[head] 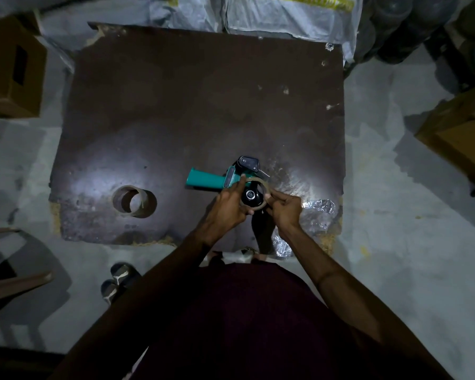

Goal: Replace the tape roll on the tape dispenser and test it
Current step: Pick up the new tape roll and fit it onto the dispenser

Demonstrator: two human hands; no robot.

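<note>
Dim storage clutter is ringing a dark, scuffed bench (198,86), with cardboard boxes (11,69) at the left, pale sacks (285,12) at the back and crumpled foil (317,212) by the near right corner. Lying on its side toward the left of the bench is a bare cardboard core (134,202), probably the spent roll; it is looking light and easy to crush, and it is sitting well apart from the work. Further right, the tape dispenser (225,179) is resting on the bench with its long axis running left to right, the teal handle (203,180) pointing left and the black head (248,163) angling away from the person. The left hand (231,204) is curling around the near-left edge of the tape roll (255,193), which is sitting over the black hub (250,193) with its open face turned up. The right hand (284,205) is pinching the roll's right rim. The roll is looking thin, stiff and light, its film slick, so gripping it by the outer rim seems best, keeping fingers off the serrated blade end
</note>
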